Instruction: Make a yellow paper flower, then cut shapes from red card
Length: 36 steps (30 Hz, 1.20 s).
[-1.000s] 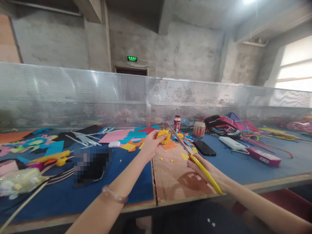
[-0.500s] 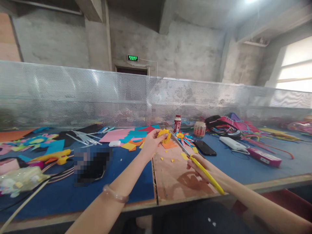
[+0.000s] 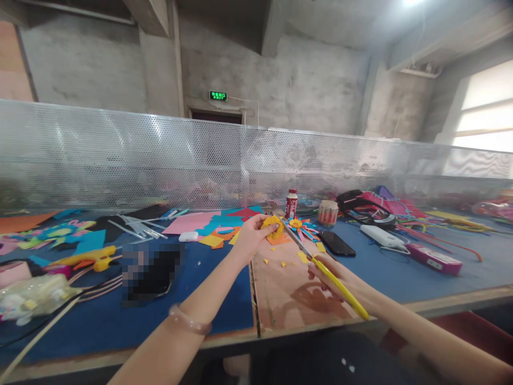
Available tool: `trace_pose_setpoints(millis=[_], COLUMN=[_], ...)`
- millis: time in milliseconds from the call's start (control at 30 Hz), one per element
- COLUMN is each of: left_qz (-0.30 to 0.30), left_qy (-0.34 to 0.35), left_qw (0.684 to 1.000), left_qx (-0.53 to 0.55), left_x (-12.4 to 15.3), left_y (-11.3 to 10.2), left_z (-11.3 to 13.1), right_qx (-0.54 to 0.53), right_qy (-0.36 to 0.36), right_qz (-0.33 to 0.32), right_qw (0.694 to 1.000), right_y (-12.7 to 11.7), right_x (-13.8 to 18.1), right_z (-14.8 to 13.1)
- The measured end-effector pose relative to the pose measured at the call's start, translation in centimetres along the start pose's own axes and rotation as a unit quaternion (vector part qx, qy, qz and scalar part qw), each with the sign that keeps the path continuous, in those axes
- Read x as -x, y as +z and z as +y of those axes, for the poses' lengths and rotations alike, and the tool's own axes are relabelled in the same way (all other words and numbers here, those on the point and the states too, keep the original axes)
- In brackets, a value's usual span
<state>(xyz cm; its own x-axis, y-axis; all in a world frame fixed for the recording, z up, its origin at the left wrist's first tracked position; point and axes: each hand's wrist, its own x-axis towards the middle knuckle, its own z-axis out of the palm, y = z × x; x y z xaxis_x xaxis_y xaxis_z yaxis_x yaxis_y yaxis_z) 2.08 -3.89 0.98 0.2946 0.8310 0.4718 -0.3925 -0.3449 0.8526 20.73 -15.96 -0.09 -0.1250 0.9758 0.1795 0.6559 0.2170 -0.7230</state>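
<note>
Between the fingers of my left hand [image 3: 255, 233] is a yellow piece [image 3: 273, 226], with a ragged edge, that looks like paper or thin foam. My right hand [image 3: 326, 270] is closed around a pair of scissors [image 3: 336, 283] with long yellow handles. The metal blades reach up and left, their tips beside the yellow piece; whether they touch it I cannot make out. Small yellow scraps [image 3: 283, 264] lie on the bare wooden board [image 3: 276, 305] below. Just behind the blades rests a paper flower [image 3: 297, 224] with a yellow centre and blue, orange and white petals.
A red bottle [image 3: 292, 203], a jar [image 3: 327, 212] and a black phone [image 3: 337, 243] stand or lie beyond my right hand. Coloured sheets [image 3: 196, 222] spread behind my left. A yellow glue gun [image 3: 90, 258] lies far left, a purple box [image 3: 435, 259] right. A perforated metal screen [image 3: 216, 160] closes the back.
The yellow piece has turned slightly in my left hand and sits a little lower. My right hand and the scissors have hardly moved.
</note>
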Motion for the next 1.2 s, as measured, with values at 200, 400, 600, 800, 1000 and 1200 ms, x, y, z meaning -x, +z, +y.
trace_pose_setpoints(millis=[200, 400, 600, 800, 1000, 1200], left_qz=[-0.005, 0.002, 0.012, 0.009, 0.002, 0.001], left_qy=[-0.011, -0.017, -0.025, -0.018, -0.017, -0.027], left_qw=[1.0, 1.0, 1.0, 1.0, 0.999, 0.999], left_qx=[-0.015, -0.001, 0.015, 0.023, 0.03, 0.028], left_x=[0.2, 0.2, 0.0, -0.1, 0.0, 0.0], left_y=[0.2, 0.2, 0.2, 0.2, 0.2, 0.2], left_z=[0.1, 0.0, 0.0, -0.1, -0.2, -0.3], right_qx=[0.017, 0.02, 0.031, 0.034, 0.038, 0.036], right_qy=[-0.011, -0.021, -0.033, -0.035, -0.027, -0.029], right_qz=[0.024, 0.032, 0.043, 0.045, 0.043, 0.043], right_qw=[1.0, 0.999, 0.998, 0.998, 0.998, 0.998], right_y=[-0.1, -0.2, 0.1, 0.1, 0.0, 0.2], right_x=[0.1, -0.1, -0.7, -0.5, -0.7, -0.8], right_z=[-0.7, -0.6, 0.7, 0.5, 0.7, 1.3])
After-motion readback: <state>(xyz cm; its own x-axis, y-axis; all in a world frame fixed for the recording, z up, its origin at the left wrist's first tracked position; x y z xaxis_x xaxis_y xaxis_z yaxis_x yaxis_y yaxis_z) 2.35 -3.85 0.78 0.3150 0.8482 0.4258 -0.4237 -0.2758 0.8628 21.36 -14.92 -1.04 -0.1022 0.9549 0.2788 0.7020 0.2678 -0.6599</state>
